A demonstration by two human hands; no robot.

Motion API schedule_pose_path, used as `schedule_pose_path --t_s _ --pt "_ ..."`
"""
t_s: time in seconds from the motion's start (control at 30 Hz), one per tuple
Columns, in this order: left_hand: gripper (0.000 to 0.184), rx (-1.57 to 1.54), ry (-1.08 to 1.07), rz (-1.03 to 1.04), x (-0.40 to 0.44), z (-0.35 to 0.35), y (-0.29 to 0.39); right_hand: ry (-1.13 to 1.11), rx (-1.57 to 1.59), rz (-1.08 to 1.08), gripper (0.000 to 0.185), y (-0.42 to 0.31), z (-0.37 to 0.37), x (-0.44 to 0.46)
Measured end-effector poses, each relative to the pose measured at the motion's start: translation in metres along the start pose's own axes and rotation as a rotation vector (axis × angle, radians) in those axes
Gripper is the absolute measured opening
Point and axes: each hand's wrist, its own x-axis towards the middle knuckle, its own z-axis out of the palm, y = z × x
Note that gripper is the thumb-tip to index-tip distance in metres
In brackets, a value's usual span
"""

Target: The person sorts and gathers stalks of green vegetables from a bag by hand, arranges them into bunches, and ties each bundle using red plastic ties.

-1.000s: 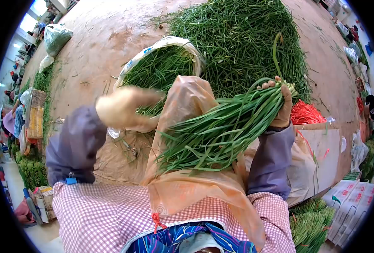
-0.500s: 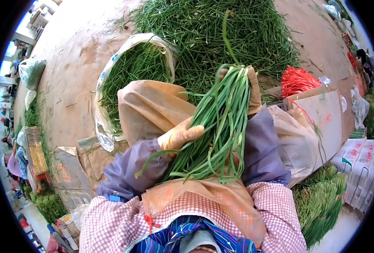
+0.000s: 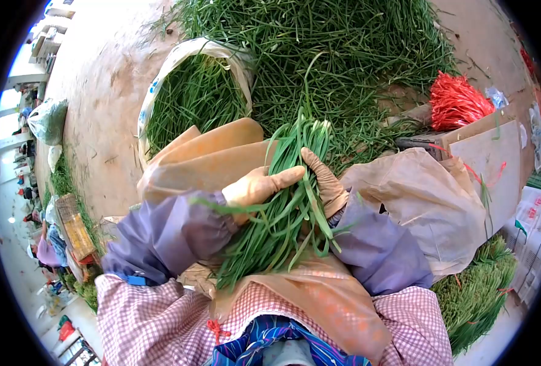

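A loose bunch of garlic chives (image 3: 290,201) lies slantwise over my lap, its pale cut ends at the top and its long flat leaves hanging toward my apron. My left hand (image 3: 257,188), in a tan glove, closes on the bunch from the left, thumb laid across the stalks. From the right, my gloved right hand (image 3: 326,186) presses against the upper part, its fingers pointing up along the stems; some fingertips are hidden behind leaves. One stalk sticks up well above the others. A few leaves hang out to the sides.
A big heap of loose chives (image 3: 343,55) covers the floor ahead. Left of it stands a white sack (image 3: 145,119) full of greens. Red ties (image 3: 456,104) lie at right beside a pale board (image 3: 490,165). Tied bundles (image 3: 475,293) sit at lower right.
The bunch has come down and left, closer to my left hand. My right hand has moved from the cut ends down to the bunch's right side.
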Motion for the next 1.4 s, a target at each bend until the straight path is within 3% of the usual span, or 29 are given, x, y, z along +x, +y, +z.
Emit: schedule_pose_path --t_s 0.03,0.1,0.13,0.17,0.2,0.27,0.33,0.43,0.47,0.5,0.63,0.7,0.73,0.83,0.87,1.03,1.07,1.13,1.2,1.27,1.3,1.33,1.37,1.4 --pt "0.048 0.097 -0.010 -0.118 0.011 -0.008 0.011 -0.056 -0.011 0.083 0.046 -0.009 -0.012 0.014" --pt "0.050 0.062 -0.007 -0.131 0.066 -0.025 0.006 -0.168 -0.025 0.250 0.048 -0.034 -0.034 0.041" --pt "0.052 0.098 -0.091 -0.089 0.103 -0.047 -0.004 0.055 -0.007 0.248 0.050 -0.035 -0.027 0.048" --pt "0.054 0.137 -0.177 -0.046 0.130 -0.062 -0.009 -0.007 0.003 0.133 0.050 -0.033 -0.061 0.078" --pt "0.057 0.127 -0.216 0.003 0.133 -0.057 -0.001 -0.206 0.131 0.065 0.048 -0.022 -0.101 0.117" --pt "0.048 0.365 -0.263 0.256 0.168 -0.088 -0.027 -0.329 0.173 -0.021 0.045 -0.015 -0.138 0.152" --pt "0.042 -0.070 -0.081 -0.035 0.144 -0.054 -0.013 -0.195 -0.007 -0.044 0.042 -0.014 -0.145 0.161" --pt "0.048 0.220 -0.076 -0.265 0.108 -0.028 0.027 0.108 0.084 0.063 0.031 -0.026 -0.074 0.120" --pt "0.044 0.139 0.002 -0.305 0.100 -0.021 0.027 0.183 0.001 -0.139 0.034 -0.027 -0.059 0.117" --pt "0.043 0.205 0.068 -0.202 0.090 -0.011 0.028 0.205 -0.058 -0.356 0.038 -0.024 -0.048 0.101" --pt "0.050 0.349 -0.088 0.117 0.043 0.000 0.028 0.203 -0.062 -0.567 0.035 -0.023 -0.003 0.069" --pt "0.051 0.333 -0.031 0.264 0.026 0.007 0.013 0.146 -0.050 -0.643 0.030 -0.020 0.018 0.051" --pt "0.057 0.330 -0.084 0.251 0.016 0.010 0.010 0.087 -0.018 -0.709 0.029 -0.016 0.025 0.048" --pt "0.070 0.443 -0.014 0.353 0.003 0.009 -0.014 -0.035 0.054 -0.697 0.029 -0.009 0.041 0.029" --pt "0.070 0.414 -0.028 0.374 0.000 0.009 -0.019 0.004 0.050 -0.767 0.028 -0.005 0.043 0.034" --pt "0.073 0.299 -0.097 0.354 -0.015 0.007 -0.031 0.026 0.066 -0.703 0.026 0.004 0.048 0.013" --pt "0.062 0.183 -0.089 0.383 -0.018 0.011 -0.034 0.032 0.055 -0.692 0.026 0.005 0.047 0.013" --pt "0.051 0.175 -0.112 0.202 -0.029 0.007 -0.024 -0.028 0.058 -0.624 0.028 0.007 0.041 0.016" --pt "0.030 0.174 -0.082 0.096 -0.045 0.015 -0.007 -0.166 -0.010 -0.482 0.031 0.002 0.033 0.013" --pt "0.027 0.146 -0.096 0.073 -0.053 0.005 0.006 -0.393 -0.078 -0.271 0.040 -0.014 0.032 -0.001" --pt "0.025 0.133 -0.101 0.067 -0.058 -0.002 0.016 -0.429 -0.264 -0.274 0.050 -0.025 0.014 0.014" --pt "0.033 0.200 -0.064 0.014 -0.066 -0.008 0.029 -0.226 -0.581 -0.162 0.051 -0.042 -0.002 0.008" --pt "0.031 0.084 -0.071 0.058 -0.074 -0.014 0.036 -0.208 -0.833 -0.278 0.053 -0.057 0.003 -0.015" --pt "0.031 0.106 -0.059 0.060 -0.079 -0.023 0.043 -0.002 -1.253 -0.293 0.055 -0.079 -0.004 -0.009"
